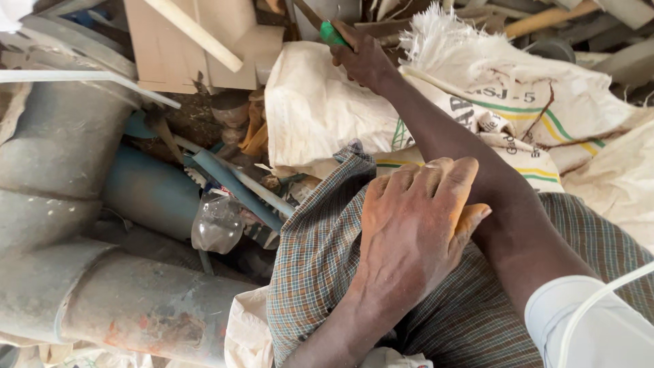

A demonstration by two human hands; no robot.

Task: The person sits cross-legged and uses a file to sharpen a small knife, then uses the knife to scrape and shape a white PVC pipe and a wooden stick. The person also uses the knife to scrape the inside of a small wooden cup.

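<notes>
A: Nearest the camera, the left hand [412, 235] is seen resting flat on a knee draped in checked cloth [320, 266]. The fingers are curled loosely over the fold, nothing is held, and the knuckles are dusted with orange-brown powder.

B: And the right arm is stretched across above it, a white sleeve [586, 320] being shown at the lower right corner. Beyond the knee, the forearm is laid over a white woven sack [327, 102] marked with green and yellow stripes.

A: At the end of that reach, the right hand [364, 58] is closed tight around a green handle [332, 34]. Only a short bright-green stub is visible beside the fist; a thin dark shaft is seen running up and left from it toward the top edge. What lies at the shaft's tip cannot be told.

B: So the handle is placed near the top centre, just above the sack's upper edge, among pale wooden boards [184, 48].

A: To the left, closer in, large grey pipes [82, 225] are stacked, the lowest one flecked with rust. A clear crumpled plastic bottle [218, 221] is wedged beside a slim blue-grey tube [235, 187].

B: Farther back on the right, a frayed white sack edge [443, 34] is spread out, with a wooden stick [545, 19] lying behind it.
</notes>
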